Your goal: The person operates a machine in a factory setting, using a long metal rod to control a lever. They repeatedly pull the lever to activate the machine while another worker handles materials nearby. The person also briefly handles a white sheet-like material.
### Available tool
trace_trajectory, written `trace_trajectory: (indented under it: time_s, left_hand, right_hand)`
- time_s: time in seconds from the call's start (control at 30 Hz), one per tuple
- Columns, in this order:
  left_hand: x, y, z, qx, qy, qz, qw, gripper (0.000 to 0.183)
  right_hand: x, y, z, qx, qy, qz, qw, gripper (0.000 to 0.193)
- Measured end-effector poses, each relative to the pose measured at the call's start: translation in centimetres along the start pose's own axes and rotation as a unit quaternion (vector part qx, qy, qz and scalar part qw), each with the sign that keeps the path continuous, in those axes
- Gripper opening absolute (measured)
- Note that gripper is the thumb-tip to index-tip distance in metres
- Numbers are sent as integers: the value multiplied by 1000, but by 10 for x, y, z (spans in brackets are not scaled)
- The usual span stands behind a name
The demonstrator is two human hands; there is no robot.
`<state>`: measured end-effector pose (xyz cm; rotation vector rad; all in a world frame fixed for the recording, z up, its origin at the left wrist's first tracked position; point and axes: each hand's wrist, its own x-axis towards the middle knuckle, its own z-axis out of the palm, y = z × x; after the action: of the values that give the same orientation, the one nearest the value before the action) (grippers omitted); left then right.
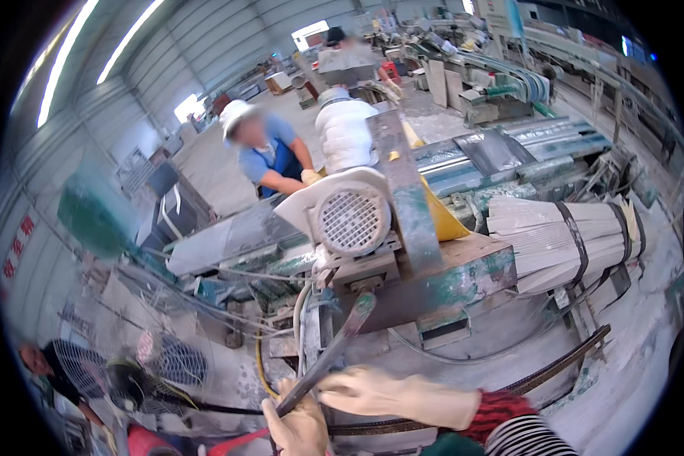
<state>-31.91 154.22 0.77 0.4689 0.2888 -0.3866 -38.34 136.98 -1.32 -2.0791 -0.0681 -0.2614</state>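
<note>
A long flat metal lever [334, 349] with a worn green end slopes down from the machine toward me. My left hand [300, 427], in a cream work glove, is wrapped round the lever's lower end. From the right comes my right hand [380, 394], gloved alike; its fingers stretch toward the lever, with the tips at its edge. Whether they touch it I cannot tell. Above the lever sits a motor with a round grille cover [352, 219], beside a worn steel upright [409, 190] and a green-stained steel beam [448, 281].
Across the machine a person in a white hat [270, 148] leans in; another person [349, 57] stands farther back. A caged fan [129, 376] is at the lower left, near a third person [57, 380]. Strapped pale strips [558, 239] lie right. A dark toothed rail [562, 361] runs below.
</note>
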Motion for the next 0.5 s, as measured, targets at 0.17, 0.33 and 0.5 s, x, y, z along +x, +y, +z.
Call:
trace_trajectory:
  time_s: [0.17,0.33,0.5]
  left_hand:
    - [48,56,97,187,-34,208,960,21]
    - [151,65,246,444,-186,65,874,26]
    - [146,-81,403,694,-311,70,646,40]
  right_hand:
    - [-60,35,-202,-254,387,-146,874,15]
    - [-96,120,-236,-299,537,-41,788,34]
    - [-87,138,-236,-226,522,-90,817,33]
